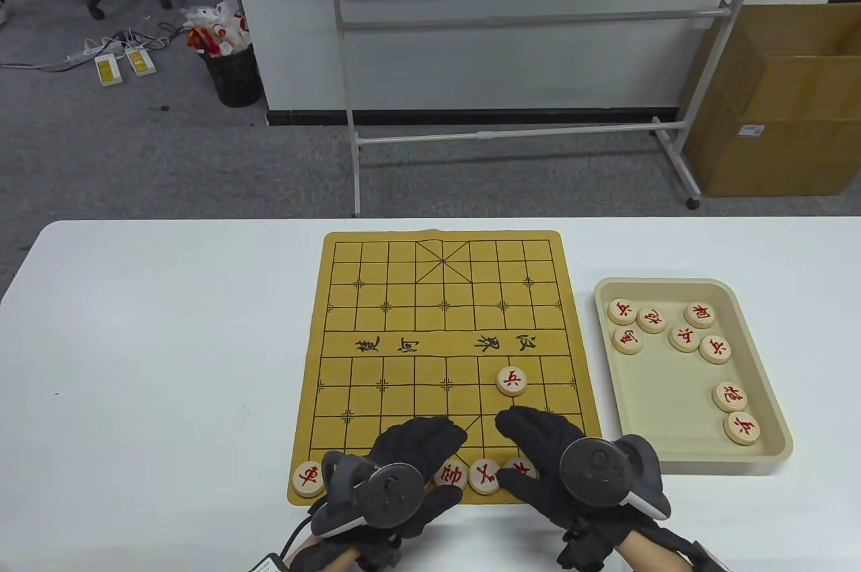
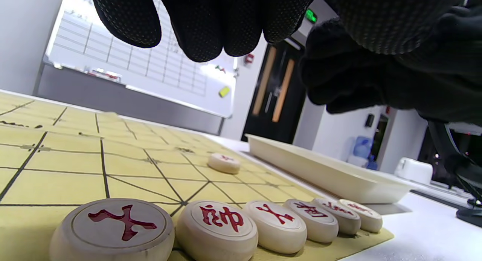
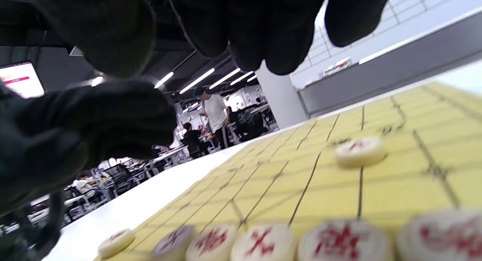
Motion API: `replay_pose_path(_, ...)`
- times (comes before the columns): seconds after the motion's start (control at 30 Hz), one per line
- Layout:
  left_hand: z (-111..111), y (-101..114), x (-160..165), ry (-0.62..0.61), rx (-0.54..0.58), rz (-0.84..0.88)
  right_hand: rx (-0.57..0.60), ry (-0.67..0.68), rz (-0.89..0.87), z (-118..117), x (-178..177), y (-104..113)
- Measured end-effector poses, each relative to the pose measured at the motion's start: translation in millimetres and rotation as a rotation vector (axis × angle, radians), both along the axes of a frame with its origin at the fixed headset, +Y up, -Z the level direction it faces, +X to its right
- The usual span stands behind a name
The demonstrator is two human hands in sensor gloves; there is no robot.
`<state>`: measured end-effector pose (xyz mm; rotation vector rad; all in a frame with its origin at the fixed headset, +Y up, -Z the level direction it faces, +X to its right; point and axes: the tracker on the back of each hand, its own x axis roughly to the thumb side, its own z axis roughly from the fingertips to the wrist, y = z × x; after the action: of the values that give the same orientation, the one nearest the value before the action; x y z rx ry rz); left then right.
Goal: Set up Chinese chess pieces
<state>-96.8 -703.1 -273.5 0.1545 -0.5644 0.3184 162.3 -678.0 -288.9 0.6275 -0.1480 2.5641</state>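
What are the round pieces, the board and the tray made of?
Pieces: probably pale wood, smooth and unvarnished, with characters carved in and painted red. Board: seems a soft yellow mat, felt or faux leather, since it lies thin with rounded corners. Tray: likely beige plastic, matte, with a moulded rim.
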Motion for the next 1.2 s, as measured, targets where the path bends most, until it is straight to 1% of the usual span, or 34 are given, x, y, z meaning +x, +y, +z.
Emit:
replay_pose_path(0.03,0.4,0.8,-0.5,0.001,0.002,0.003,0.024,-0.044,-0.013,-5.3,10.1,10.6)
replay_pose_path(0.1,1.0,1.9,-1.6,0.003,0.008,0.010,0.035,-0.112,-0.045,-16.5,28.8,26.1)
replay_pose_path(0.13,1.3,2.5,-2.1,0.005,0.010,0.012,-0.001,-0.163,-0.067,-26.6,43.7,35.3)
replay_pose_path(0.17,1.4,2.8,-2.4,0.005,0.011,0.013,-0.028,-0.196,-0.088,-33.1,54.0,39.8)
replay_pose_path(0.23,1.7,4.0,-3.1,0.007,0.015,0.019,-0.077,-0.280,-0.184,-53.3,83.5,49.5)
replay_pose_path(0.27,1.8,4.4,-3.2,0.008,0.015,0.021,-0.135,-0.328,-0.217,-64.9,98.7,52.0)
replay_pose_path(0.33,1.7,4.1,-3.4,0.008,0.016,0.021,-0.224,-0.399,-0.221,-85.0,123.9,50.4)
replay_pose_path(0.37,1.7,3.9,-3.3,0.008,0.016,0.019,-0.242,-0.464,-0.191,-96.5,136.3,46.6)
replay_pose_path(0.43,1.6,4.0,-3.2,0.009,0.015,0.015,-0.278,-0.534,-0.102,-115.8,152.8,36.6)
replay_pose_path(0.5,1.5,4.2,-3.5,0.011,0.015,0.016,-0.309,-0.575,0.002,-135.2,161.0,23.7)
replay_pose_path(0.53,1.4,4.2,-3.7,0.012,0.015,0.016,-0.326,-0.575,0.039,-141.0,161.5,19.5)
replay_pose_path(0.6,0.9,4.3,-4.4,0.016,0.016,0.016,-0.341,-0.578,0.158,-161.1,157.4,4.1)
replay_pose_path(0.7,0.2,4.3,-5.4,0.020,0.015,0.014,-0.395,-0.570,0.244,-184.1,149.6,-15.9)
replay_pose_path(0.77,-0.2,4.6,-6.2,0.023,0.013,0.016,-0.425,-0.566,0.285,-194.7,144.4,-27.7)
replay_pose_path(0.9,-0.8,5.0,-7.4,0.025,0.013,0.019,-0.490,-0.580,0.451,-207.9,135.9,-48.4)
replay_pose_path(0.93,-1.0,4.9,-7.5,0.025,0.012,0.019,-0.501,-0.606,0.526,-209.7,134.0,-53.3)
replay_pose_path(0.97,-1.0,4.9,-7.4,0.024,0.011,0.020,-0.469,-0.604,0.573,-211.3,133.0,-57.0)
replay_pose_path(1.03,-1.1,4.7,-7.4,0.021,0.010,0.019,-0.439,-0.612,0.577,-212.4,131.3,-60.2)
replay_pose_path(1.13,-1.2,4.4,-7.0,0.019,0.008,0.015,-0.404,-0.631,0.613,-213.2,128.5,-60.2)
replay_pose_path(1.2,-1.3,4.1,-6.7,0.019,0.007,0.010,-0.386,-0.657,0.670,-213.1,125.9,-61.3)
